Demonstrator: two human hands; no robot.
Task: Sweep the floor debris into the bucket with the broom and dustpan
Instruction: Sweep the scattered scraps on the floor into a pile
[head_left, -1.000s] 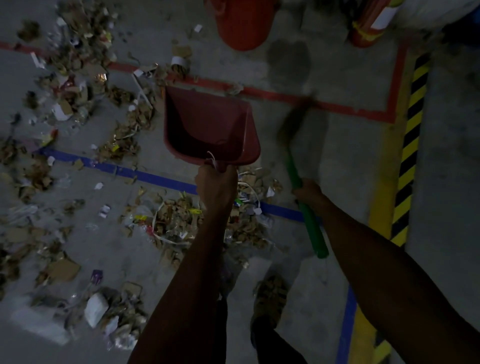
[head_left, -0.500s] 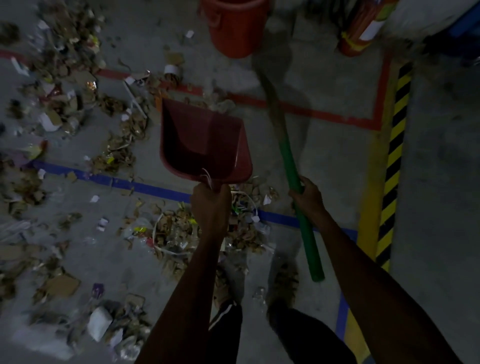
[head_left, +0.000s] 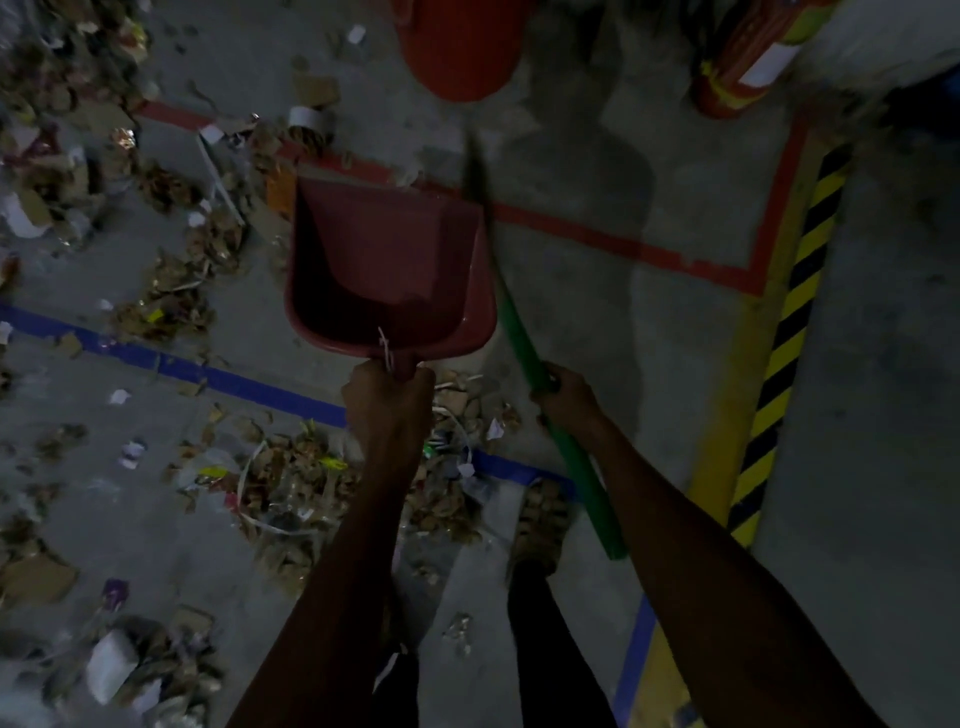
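My left hand (head_left: 388, 400) grips the handle of a red dustpan (head_left: 389, 265), held above the floor with its empty scoop facing up. My right hand (head_left: 566, 397) grips the green handle of the broom (head_left: 519, 332), which slants up along the dustpan's right edge; its dark head end is blurred. The orange-red bucket (head_left: 460, 49) stands at the top centre, cut off by the frame. Debris of cardboard scraps and paper (head_left: 291, 478) lies piled under my left arm, and more debris (head_left: 78, 130) is scattered at the upper left.
A red fire extinguisher (head_left: 748, 57) stands at the top right. Red tape (head_left: 623, 247), blue tape (head_left: 208, 366) and a yellow-black hazard strip (head_left: 784, 332) mark the concrete floor. My sandalled foot (head_left: 540, 519) stands beside the pile.
The broom swung left from beside the dustpan until it lies along the dustpan's right edge. Dustpan and both hands stay near the same spot while the view shifts slightly.
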